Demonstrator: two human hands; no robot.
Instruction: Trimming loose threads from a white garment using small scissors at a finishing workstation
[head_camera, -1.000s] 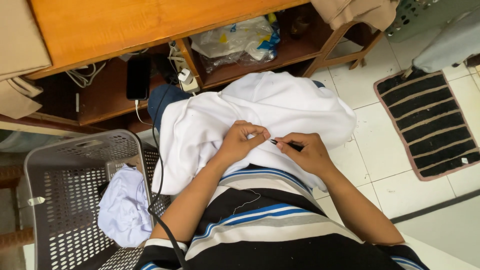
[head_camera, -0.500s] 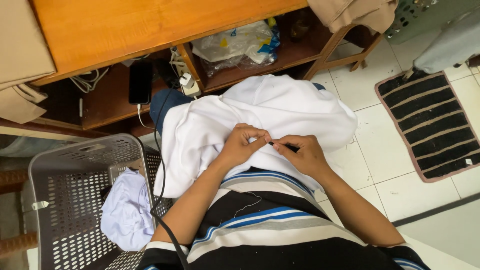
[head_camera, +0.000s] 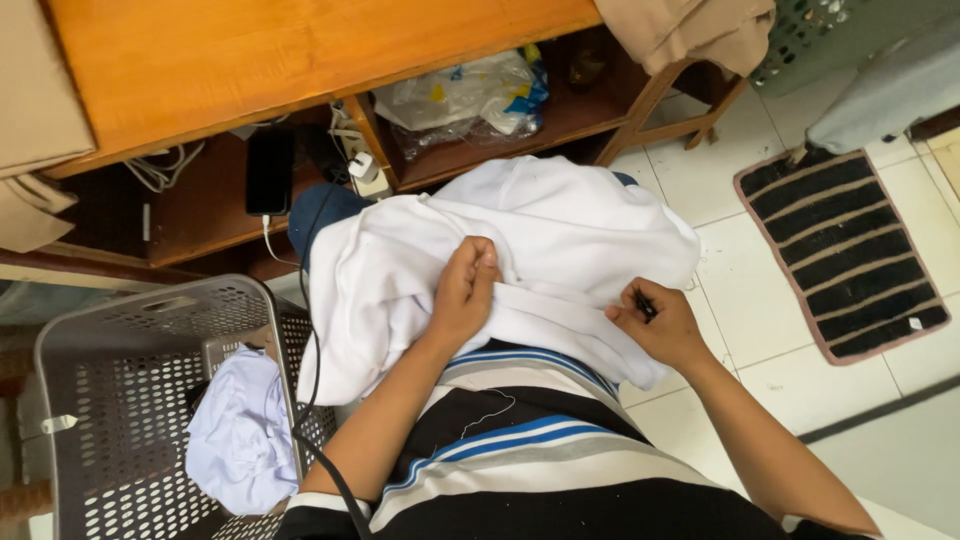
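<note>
1. Nearest the camera is the person's striped shirt (head_camera: 520, 470), in black, blue and grey bands, with a loose white thread lying on it and a thin black cable running down its left side.
2. The left hand (head_camera: 462, 292) is curled shut, pinching a fold of the white garment (head_camera: 520, 250) near its middle.
3. The right hand (head_camera: 655, 322) is closed around a small dark tool (head_camera: 645, 303); what kind of tool it is cannot be told. This hand rests at the right edge of the garment, apart from the left one.
4. The white garment lies bunched on the person's lap, spread from the left knee across to the tiled floor (head_camera: 740, 300) side, with dark blue trousers showing just above it.
5. To the person's left stands a grey perforated laundry basket (head_camera: 110, 400), holding a crumpled pale lilac cloth (head_camera: 240, 435) against its right wall.
6. Beyond the lap is a low wooden shelf, where a black phone (head_camera: 270, 170) stands plugged into a white cable, beside white chargers and a crinkled plastic bag (head_camera: 470, 95).
7. Above the shelf runs the orange-brown wooden worktop (head_camera: 280, 60), with beige cloth hanging at both ends.
8. Far right, a dark striped mat (head_camera: 845, 250) with a pinkish border lies on the white tiles.
</note>
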